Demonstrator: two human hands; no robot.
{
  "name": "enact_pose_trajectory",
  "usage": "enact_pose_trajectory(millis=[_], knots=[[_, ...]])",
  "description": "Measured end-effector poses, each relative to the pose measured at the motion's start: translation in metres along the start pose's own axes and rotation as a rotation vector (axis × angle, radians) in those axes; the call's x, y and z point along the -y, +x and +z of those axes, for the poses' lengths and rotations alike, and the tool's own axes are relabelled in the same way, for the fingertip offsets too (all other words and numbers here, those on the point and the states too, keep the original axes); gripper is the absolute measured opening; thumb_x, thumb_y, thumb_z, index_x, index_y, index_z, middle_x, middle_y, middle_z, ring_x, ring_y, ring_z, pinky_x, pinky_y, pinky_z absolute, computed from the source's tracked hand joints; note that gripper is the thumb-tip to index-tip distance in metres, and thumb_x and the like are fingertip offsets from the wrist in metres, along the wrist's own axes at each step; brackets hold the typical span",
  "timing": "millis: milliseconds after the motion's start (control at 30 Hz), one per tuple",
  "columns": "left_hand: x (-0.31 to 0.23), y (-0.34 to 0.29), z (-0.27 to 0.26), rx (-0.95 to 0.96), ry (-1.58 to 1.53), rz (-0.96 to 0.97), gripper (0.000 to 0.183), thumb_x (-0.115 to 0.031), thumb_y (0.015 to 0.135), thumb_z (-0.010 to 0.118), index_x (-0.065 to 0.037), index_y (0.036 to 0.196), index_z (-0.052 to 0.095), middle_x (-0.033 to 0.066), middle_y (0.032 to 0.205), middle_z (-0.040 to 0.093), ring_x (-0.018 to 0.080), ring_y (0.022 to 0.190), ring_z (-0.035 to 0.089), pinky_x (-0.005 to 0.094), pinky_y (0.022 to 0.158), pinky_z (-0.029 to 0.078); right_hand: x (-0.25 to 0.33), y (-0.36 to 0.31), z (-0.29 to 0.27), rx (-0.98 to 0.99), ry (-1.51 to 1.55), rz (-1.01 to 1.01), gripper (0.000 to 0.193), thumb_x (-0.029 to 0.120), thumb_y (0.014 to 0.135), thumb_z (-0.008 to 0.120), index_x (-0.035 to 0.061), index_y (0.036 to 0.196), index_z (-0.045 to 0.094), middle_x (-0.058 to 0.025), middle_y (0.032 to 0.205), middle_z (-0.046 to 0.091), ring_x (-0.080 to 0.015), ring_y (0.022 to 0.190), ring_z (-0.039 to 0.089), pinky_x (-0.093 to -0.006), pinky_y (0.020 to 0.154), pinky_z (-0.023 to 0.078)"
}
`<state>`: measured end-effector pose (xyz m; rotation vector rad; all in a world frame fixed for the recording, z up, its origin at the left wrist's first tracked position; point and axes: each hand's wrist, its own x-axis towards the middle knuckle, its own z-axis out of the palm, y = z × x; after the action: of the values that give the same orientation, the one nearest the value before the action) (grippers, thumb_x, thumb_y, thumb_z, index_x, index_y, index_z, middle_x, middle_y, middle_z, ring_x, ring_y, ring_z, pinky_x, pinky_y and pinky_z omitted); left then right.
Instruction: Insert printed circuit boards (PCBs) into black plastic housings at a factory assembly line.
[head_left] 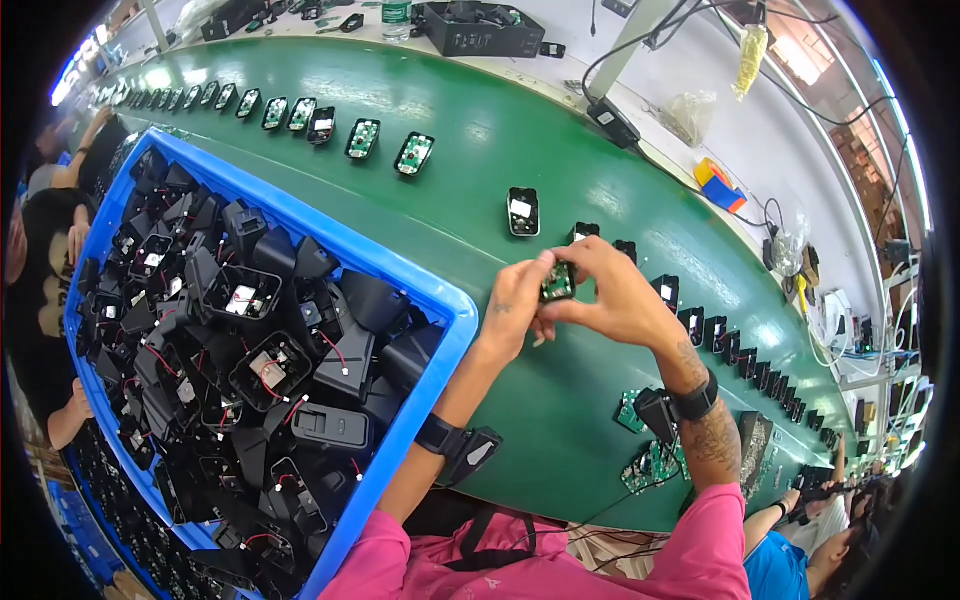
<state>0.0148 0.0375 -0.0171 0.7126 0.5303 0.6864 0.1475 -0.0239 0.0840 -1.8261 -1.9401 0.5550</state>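
Above the green bench, both of my hands grip a small black plastic housing with a green circuit board (pixel 560 284) inside. My left hand (pixel 514 298) pinches its left side, fingers closed. On the other side, my right hand (pixel 612 290) closes its thumb and fingers around the edge. Just beyond my hands stands another black housing with a white block inside (pixel 523 211). Two more housings sit partly behind my right hand, one of them with a light part showing (pixel 585 231). The lower part of the held housing is hidden by my fingers.
A blue crate (pixel 462 318) heaped with black housings and red wires stands at my left. Housings line the green bench (pixel 470 130) in a long row. Loose circuit boards (pixel 655 466) lie by my right forearm. A tape dispenser (pixel 718 184) sits on the back ledge. Other people work at both sides.
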Motion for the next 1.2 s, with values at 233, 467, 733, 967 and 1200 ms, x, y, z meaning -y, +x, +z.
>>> enact_pose_trajectory(millis=[233, 467, 733, 967, 1200], knots=[[0.004, 0.002, -0.006, 0.041, 0.042, -0.113, 0.062, -0.055, 0.099, 0.033, -0.002, 0.078, 0.059, 0.0108, 0.057, 0.059, 0.0165, 0.036, 0.05, 0.0284, 0.033, 0.035, 0.014, 0.008, -0.007, 0.061, -0.057, 0.194, 0.059, 0.042, 0.07, 0.083, 0.0018, 0.112, 0.07, -0.0109, 0.082, 0.058, -0.0216, 0.073, 0.055, -0.0348, 0.066, 0.045], [0.001, -0.001, 0.0, 0.036, 0.124, 0.098, 0.058, -0.048, 0.103, 0.033, -0.002, 0.079, 0.057, 0.0049, 0.053, 0.053, 0.0143, 0.034, 0.045, 0.03, 0.032, 0.034, -0.009, 0.015, -0.013, 0.142, -0.001, 0.077, 0.079, 0.04, 0.067, 0.086, 0.0012, 0.13, 0.057, -0.0112, 0.096, 0.058, -0.0219, 0.081, 0.056, -0.0343, 0.074, 0.048], [0.017, 0.002, 0.001, -0.035, 0.105, 0.103, 0.044, -0.039, 0.101, 0.044, 0.001, 0.093, 0.059, 0.0089, 0.058, 0.059, 0.0138, 0.04, 0.051, 0.0295, 0.038, 0.039, -0.008, 0.053, -0.022, -0.052, -0.084, 0.035, 0.072, 0.021, 0.063, 0.084, -0.0017, 0.123, 0.051, -0.017, 0.105, 0.061, -0.0313, 0.098, 0.061, -0.0369, 0.089, 0.05], [0.032, -0.003, 0.0, 0.104, 0.455, 0.405, 0.013, -0.007, 0.089, 0.047, -0.002, 0.094, 0.058, 0.0075, 0.062, 0.061, 0.0125, 0.043, 0.055, 0.0283, 0.037, 0.039, 0.012, 0.159, 0.042, -0.105, -0.502, 0.137, 0.068, 0.037, 0.063, 0.085, 0.0006, 0.113, 0.056, -0.0201, 0.11, 0.064, -0.0345, 0.108, 0.057, -0.0482, 0.088, 0.045], [0.012, -0.004, 0.01, 0.011, 0.424, 0.141, 0.013, -0.006, 0.088, 0.052, 0.003, 0.079, 0.055, 0.0089, 0.061, 0.06, 0.0171, 0.046, 0.06, 0.0313, 0.042, 0.045, -0.004, 0.171, 0.044, 0.046, -0.545, 0.173, 0.076, 0.045, 0.066, 0.083, -0.0015, 0.118, 0.054, -0.0209, 0.112, 0.064, -0.037, 0.112, 0.055, -0.0539, 0.091, 0.039]])
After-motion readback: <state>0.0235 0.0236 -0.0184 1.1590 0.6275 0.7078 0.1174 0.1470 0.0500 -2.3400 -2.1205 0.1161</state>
